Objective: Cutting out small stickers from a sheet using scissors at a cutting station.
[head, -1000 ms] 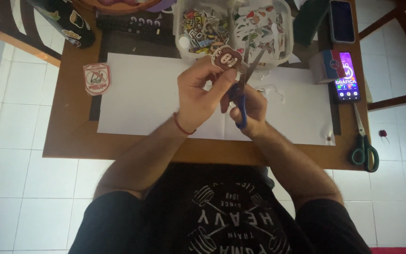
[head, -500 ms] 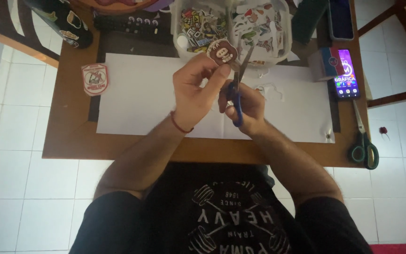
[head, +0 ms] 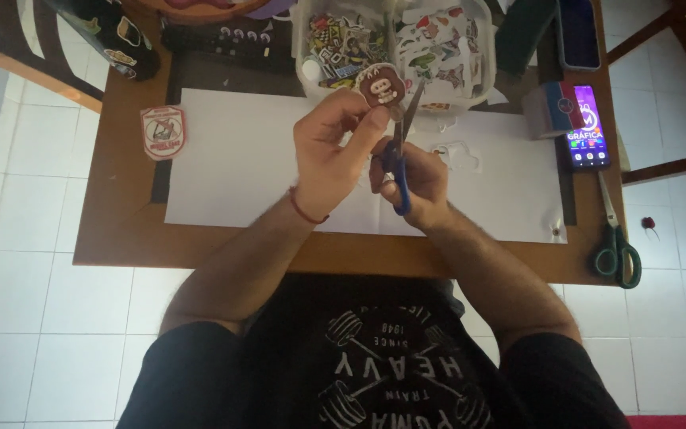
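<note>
Right now the person's left hand (head: 329, 151) is pinching a small round brown sticker with a pale cartoon figure on it (head: 381, 85), holding it up between thumb and fingertips above the large white sheet of paper (head: 240, 159) that is covering most of the brown wooden table (head: 117, 230). A thin red cord bracelet (head: 305, 212) is sitting on that wrist. The right hand (head: 414, 179) is closed through the loops of a pair of blue-handled scissors (head: 399, 151), and the steel blades are pointing up and away from the body, meeting the right edge of the sticker; I cannot tell how far the blades are parted.

Just behind the sticker, two clear plastic tubs heaped with colourful cut-out stickers (head: 395, 44) are standing side by side at the far edge of the table. A white offcut of sticker backing (head: 456, 153) is lying on the paper just beyond the right hand. Off to the person's left, a red and white shield-shaped sticker (head: 163, 132) is resting on the bare wood. To the right, a smartphone with a lit screen (head: 586, 127) is lying flat, and nearer the table's front corner a second pair of scissors with dark green handles (head: 616, 238) is lying well apart from both hands.
</note>
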